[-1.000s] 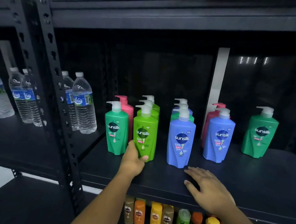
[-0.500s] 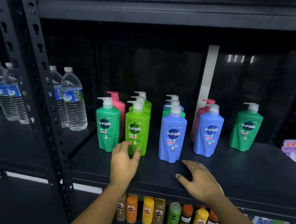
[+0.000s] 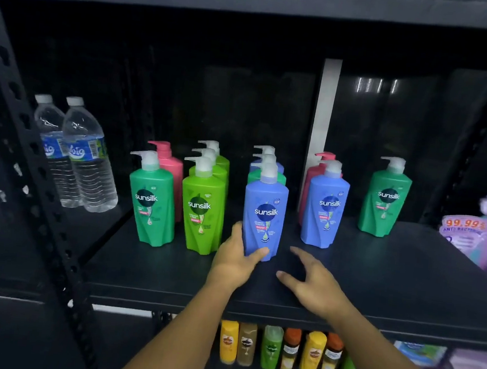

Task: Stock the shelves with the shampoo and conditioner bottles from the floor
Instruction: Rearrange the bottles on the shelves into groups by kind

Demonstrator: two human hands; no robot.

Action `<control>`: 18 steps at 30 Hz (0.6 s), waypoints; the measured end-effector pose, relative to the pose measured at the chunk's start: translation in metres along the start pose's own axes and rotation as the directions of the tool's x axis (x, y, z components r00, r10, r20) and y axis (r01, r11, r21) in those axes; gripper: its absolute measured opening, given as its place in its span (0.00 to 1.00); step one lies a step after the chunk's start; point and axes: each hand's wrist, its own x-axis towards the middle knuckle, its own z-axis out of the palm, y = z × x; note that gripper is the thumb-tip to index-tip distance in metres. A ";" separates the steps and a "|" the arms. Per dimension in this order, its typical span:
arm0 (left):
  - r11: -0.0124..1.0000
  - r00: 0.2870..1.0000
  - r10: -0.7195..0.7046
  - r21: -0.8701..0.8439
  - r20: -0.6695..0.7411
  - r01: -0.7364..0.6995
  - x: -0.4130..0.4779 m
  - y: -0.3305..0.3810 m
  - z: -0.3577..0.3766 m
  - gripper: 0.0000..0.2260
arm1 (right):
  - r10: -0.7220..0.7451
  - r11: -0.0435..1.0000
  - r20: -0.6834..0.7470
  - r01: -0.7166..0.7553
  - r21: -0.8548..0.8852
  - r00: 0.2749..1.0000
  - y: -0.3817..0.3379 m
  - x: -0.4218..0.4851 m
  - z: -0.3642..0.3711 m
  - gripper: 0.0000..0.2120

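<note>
Several Sunsilk pump bottles stand in rows on the black middle shelf (image 3: pixel 376 271). At the front are a dark green bottle (image 3: pixel 151 202), a lime green bottle (image 3: pixel 202 210), a blue bottle (image 3: pixel 264 213), a second blue bottle (image 3: pixel 325 207) and a far green bottle (image 3: pixel 385 198); pink, lime and blue ones stand behind them. My left hand (image 3: pixel 236 259) grips the base of the front blue bottle, thumb across its front. My right hand (image 3: pixel 313 280) hovers open just right of that bottle, fingers spread, holding nothing.
Water bottles (image 3: pixel 87 157) stand on the neighbouring shelf to the left, beyond a black perforated upright (image 3: pixel 29 169). Small yellow, brown, green and orange bottles (image 3: pixel 280 348) line the shelf below. Purple packs (image 3: pixel 482 225) sit at the right edge.
My left hand let go of the lime green bottle, moved right and took hold of the front blue bottle's base. My right hand lifted off the shelf. The view moved closer.
</note>
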 end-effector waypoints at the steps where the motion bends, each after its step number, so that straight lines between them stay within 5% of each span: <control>1: 1.000 1.000 0.002 0.020 0.002 -0.002 0.000 -0.001 0.000 0.30 | -0.001 0.998 0.005 0.000 0.069 1.000 0.001 0.001 0.000 0.36; 9: 0.996 1.000 -0.001 0.086 -0.023 0.003 0.006 -0.009 0.007 0.28 | 0.008 0.908 -0.083 0.027 0.418 0.997 -0.012 0.041 0.005 0.27; 14: 1.000 1.000 -0.009 0.028 -0.015 0.009 0.007 -0.010 0.005 0.34 | 0.051 0.678 -0.032 -0.011 0.735 0.998 -0.035 0.084 0.005 0.28; 18: 0.998 1.000 -0.001 -0.063 0.000 0.001 0.007 -0.010 0.002 0.42 | 0.009 0.576 0.090 -0.079 0.814 0.996 -0.046 0.110 0.002 0.25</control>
